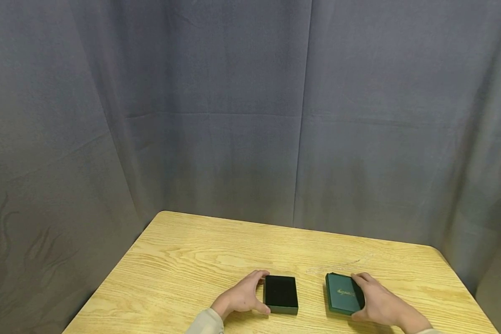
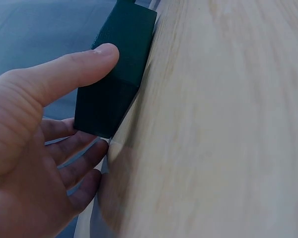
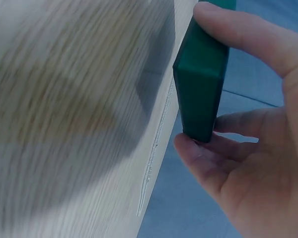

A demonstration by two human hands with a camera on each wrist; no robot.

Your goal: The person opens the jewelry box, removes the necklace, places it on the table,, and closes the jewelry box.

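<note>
My left hand grips a small dark green jewelry box base with a black lining on top. In the left wrist view the thumb lies along one green side of the box base, and the fingers are at its other end. My right hand holds the matching green box lid, gold script on its top, just over the tabletop. The right wrist view has the thumb on one edge of the lid and the fingers on the opposite edge. Behind the two box parts, a thin chain necklace lies stretched out.
Both box parts are at the near side of a light wooden table with rounded far corners. Grey curtains hang right behind the table and along its sides.
</note>
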